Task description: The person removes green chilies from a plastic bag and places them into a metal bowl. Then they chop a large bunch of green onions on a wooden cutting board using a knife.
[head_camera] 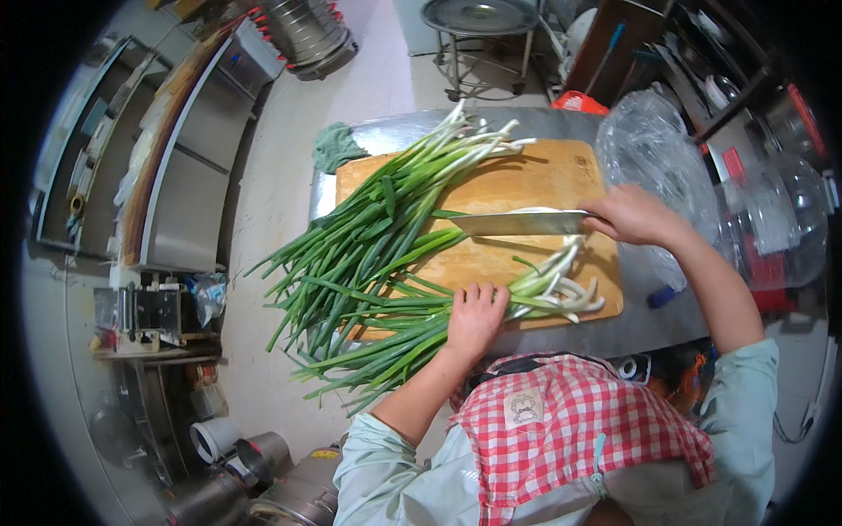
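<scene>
A wooden cutting board (556, 174) lies on a metal table before me. My right hand (628, 214) grips the handle of a kitchen cleaver (526, 224), its broad blade pointing left above the board. Beneath and beside the blade are a few loose green onions (431, 244). My left hand (477, 319) is wrapped over a bunch of green onions (401, 322) at the board's near edge, white ends to the right. A larger pile of green onions (385, 210) slants across the board's left side, its leaves hanging past the table edge.
A green cloth (337, 148) sits at the table's far left corner. Clear plastic bags (658, 164) bulge along the right side. Beyond the table stands a wheeled round metal stand (480, 16). Steel cabinets (191, 177) line the left, with pots and buckets (214, 439) below.
</scene>
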A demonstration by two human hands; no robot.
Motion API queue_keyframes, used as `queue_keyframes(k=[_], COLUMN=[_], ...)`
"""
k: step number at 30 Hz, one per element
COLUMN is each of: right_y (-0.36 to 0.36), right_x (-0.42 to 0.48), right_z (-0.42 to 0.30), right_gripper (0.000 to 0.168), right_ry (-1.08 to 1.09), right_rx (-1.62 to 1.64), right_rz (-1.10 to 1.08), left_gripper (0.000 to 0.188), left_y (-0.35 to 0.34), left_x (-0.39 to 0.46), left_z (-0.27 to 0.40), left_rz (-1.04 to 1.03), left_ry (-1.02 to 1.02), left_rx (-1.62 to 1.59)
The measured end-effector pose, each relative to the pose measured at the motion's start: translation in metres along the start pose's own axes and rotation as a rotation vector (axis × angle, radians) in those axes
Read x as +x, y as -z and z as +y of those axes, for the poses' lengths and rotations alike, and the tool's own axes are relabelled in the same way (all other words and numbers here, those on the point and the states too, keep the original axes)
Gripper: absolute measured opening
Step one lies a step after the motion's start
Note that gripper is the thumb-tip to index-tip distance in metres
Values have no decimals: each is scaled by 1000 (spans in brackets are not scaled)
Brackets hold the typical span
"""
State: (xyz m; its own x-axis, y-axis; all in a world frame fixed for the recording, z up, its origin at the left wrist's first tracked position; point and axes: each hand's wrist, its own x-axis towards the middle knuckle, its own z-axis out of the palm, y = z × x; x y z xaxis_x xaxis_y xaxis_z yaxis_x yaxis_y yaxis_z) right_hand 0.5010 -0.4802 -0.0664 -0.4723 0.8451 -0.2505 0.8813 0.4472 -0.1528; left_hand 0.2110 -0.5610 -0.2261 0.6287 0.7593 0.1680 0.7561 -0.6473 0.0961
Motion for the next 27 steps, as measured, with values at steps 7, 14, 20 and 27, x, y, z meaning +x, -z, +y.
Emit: queue_keyframes(k=[7,14,20,27], right_y=[18,6,-66,-122], right_x=[39,28,-62,-83], right_z=[20,14,-34,-31], right_gripper=[17,18,33,43], right_ry=[16,-138,-136,9], right_rx=[-99,3,-161,-225], right_rz=[67,257,349,206], left_gripper=[69,92,28,39], left_y=[11,23,13,23], left_x=[19,65,58,52], left_z=[-11,-37,-131,-181], left_rz=[-106,-340,-181,-193], left_ry=[-29,171,439,-10], left_rx=[-21,-278,-653,177])
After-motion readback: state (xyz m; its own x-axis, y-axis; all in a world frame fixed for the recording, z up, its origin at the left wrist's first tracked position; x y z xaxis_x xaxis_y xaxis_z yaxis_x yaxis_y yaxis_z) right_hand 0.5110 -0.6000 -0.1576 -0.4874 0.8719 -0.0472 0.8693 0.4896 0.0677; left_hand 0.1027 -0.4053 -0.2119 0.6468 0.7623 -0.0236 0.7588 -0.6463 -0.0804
